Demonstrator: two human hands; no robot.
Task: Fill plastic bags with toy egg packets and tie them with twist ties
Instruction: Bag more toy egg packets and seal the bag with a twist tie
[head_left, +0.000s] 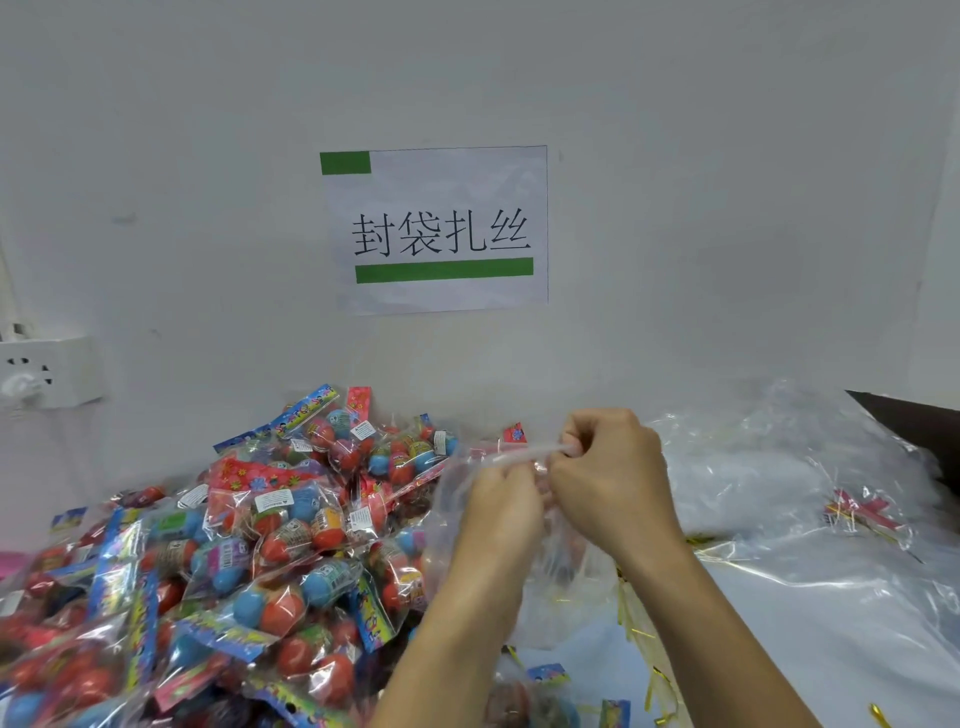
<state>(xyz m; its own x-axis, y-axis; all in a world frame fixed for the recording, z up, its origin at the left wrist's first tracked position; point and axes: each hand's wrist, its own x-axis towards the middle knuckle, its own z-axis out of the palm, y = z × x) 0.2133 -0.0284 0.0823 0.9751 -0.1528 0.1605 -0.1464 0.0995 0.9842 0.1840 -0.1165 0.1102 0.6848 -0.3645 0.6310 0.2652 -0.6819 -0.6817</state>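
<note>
Both hands meet above the table at the gathered neck of a clear plastic bag (561, 587). My left hand (501, 512) grips the bag just below the neck. My right hand (610, 475) pinches the twisted top of the bag, which sticks out to the left as a pale strand. The bag's body hangs below the hands, and its contents are blurred. A large heap of toy egg packets (234, 561), red and blue eggs in clear wrappers, fills the left side. Gold twist ties (636, 618) lie on the table below the bag.
A pile of empty clear bags (779, 483) lies at the right against the wall. A paper sign (441, 228) hangs on the wall, with a wall socket (47, 371) at the left. One filled bag (540, 696) lies near the bottom edge. A dark object (919, 421) sits at the far right.
</note>
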